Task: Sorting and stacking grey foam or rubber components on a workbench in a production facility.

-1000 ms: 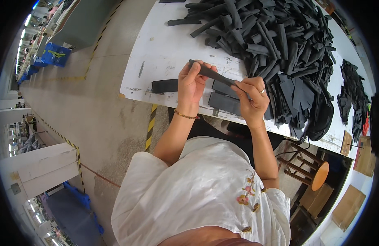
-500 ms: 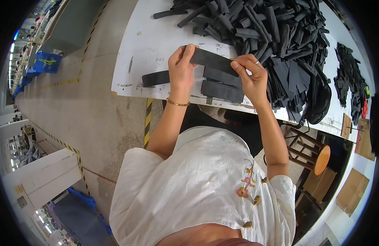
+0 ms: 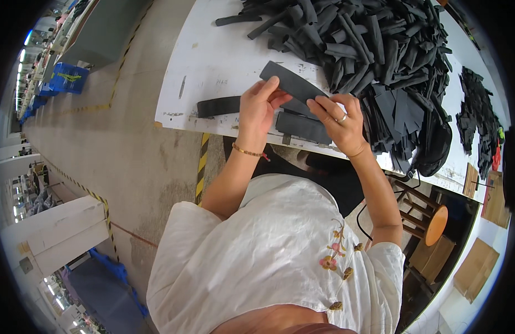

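Note:
Above the near edge of a white table (image 3: 204, 67), I hold a dark grey fabric strip (image 3: 293, 80) slanting down to the right. My left hand (image 3: 258, 108) pinches it near its upper left part, thumb on top. At its lower right end my right hand (image 3: 342, 123), with a ring on one finger, grips it between thumb and fingers. Under and beside my hands lie more strips: one strip (image 3: 218, 107) left of my left wrist, another strip (image 3: 303, 127) between my wrists, and one partly hidden behind the held piece.
A big heap of curled dark strips (image 3: 352, 42) covers the table's far side, with flat strips (image 3: 393, 114) fanned to the right. A black bag (image 3: 435, 142) sits at the right table edge above a wooden stool (image 3: 435, 225). Blue crates (image 3: 68, 78) stand far left.
The strip has turned from nearly level to a steeper slant, its left end now sticking out past my left thumb. My left hand moved slightly right and down; my right hand came lower.

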The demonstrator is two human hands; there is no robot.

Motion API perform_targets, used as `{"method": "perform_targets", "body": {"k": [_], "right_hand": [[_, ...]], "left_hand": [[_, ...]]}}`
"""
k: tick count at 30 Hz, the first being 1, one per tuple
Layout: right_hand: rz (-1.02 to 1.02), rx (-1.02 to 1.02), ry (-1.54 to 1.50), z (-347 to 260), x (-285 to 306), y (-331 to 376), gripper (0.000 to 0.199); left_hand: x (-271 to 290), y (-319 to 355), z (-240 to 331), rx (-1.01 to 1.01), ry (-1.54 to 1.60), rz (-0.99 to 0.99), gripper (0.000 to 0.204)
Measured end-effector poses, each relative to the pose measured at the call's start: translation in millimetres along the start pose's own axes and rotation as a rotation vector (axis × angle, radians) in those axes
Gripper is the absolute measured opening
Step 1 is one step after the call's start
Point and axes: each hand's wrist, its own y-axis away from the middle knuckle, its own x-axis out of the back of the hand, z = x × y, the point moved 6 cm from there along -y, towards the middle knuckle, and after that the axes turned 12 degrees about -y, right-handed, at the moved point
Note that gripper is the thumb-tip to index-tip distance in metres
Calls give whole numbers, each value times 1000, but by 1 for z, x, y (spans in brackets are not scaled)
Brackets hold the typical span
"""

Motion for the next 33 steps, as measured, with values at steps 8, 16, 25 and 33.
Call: {"method": "perform_targets", "body": {"k": [8,16,25,33], "right_hand": [[205,-1145,-1034,59,-34,65,31],[115,-1337,-1177,56,-54,86,20],[12,-1187,-934,66,-43,46,19],[38,-1387,-1402,59,-56,70,18]], "left_hand": [[2,-5,-4,-127,-201,-84,16],[-3,0,-17,-105,-190,-10,21],[-24,11,-26,-61,-567,-311,21],[-18,9,-24,-1,-340,-298,12]]}}
